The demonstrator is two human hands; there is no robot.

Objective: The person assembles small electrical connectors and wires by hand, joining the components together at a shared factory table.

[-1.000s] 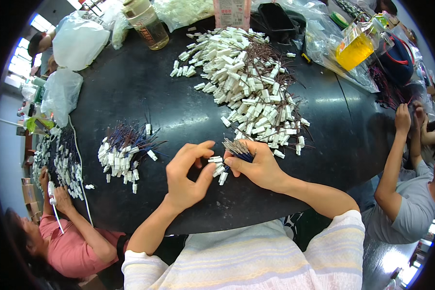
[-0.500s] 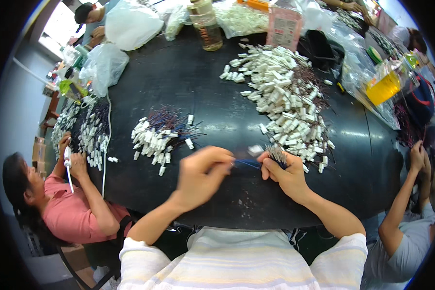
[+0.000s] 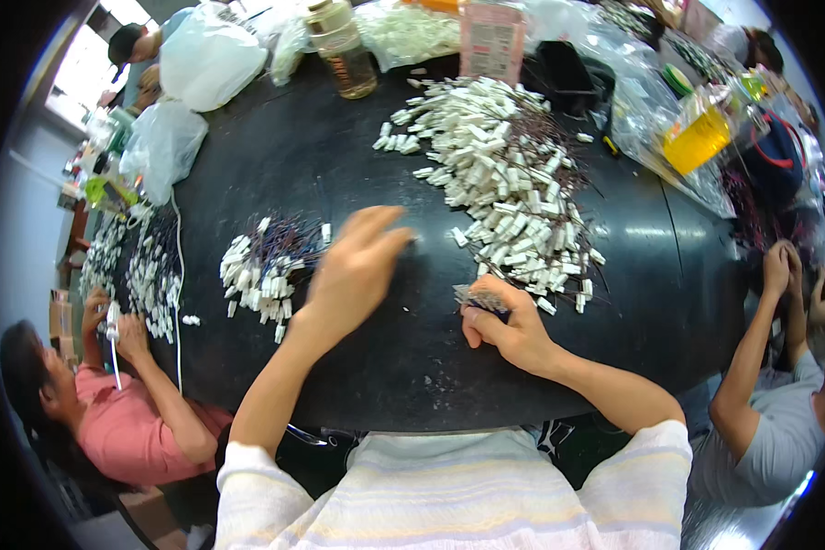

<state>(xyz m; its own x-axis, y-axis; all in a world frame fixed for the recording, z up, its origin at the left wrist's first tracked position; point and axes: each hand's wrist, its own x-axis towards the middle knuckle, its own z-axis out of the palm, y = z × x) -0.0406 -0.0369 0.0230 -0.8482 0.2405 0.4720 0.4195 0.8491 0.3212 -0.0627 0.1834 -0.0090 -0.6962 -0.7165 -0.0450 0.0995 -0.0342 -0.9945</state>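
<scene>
Wire bundle (image 3: 479,299), dark with pale silvery tips, is in the wearer's right hand (image 3: 515,328), fingers and thumb closed round it, above the worktop (image 3: 651,335) right of its middle, toward the near edge. Left hand (image 3: 353,266) motion-blurred, fingers partly stretched; from where I stand, can't tell if anything's pinched in it. It's over the worktop just beside the small heap of white connectors (image 3: 258,273) with blue and brownish leads, which lies toward the left edge. Just beyond the right hand: big heap of white connectors (image 3: 495,179), brown leads on its right flank, running up toward the far edge.

Along the far edge I see a clear drink bottle (image 3: 342,53), pink-and-white pouch (image 3: 490,44) and black tray (image 3: 566,71). Yellow pack (image 3: 697,142) on clear plastic toward the far right corner. White cable (image 3: 177,293) runs near the left edge, more white connectors (image 3: 151,289) past it. Person in a pink shirt (image 3: 142,431) sits at the left edge, person in a grey shirt (image 3: 756,445) at the right.
</scene>
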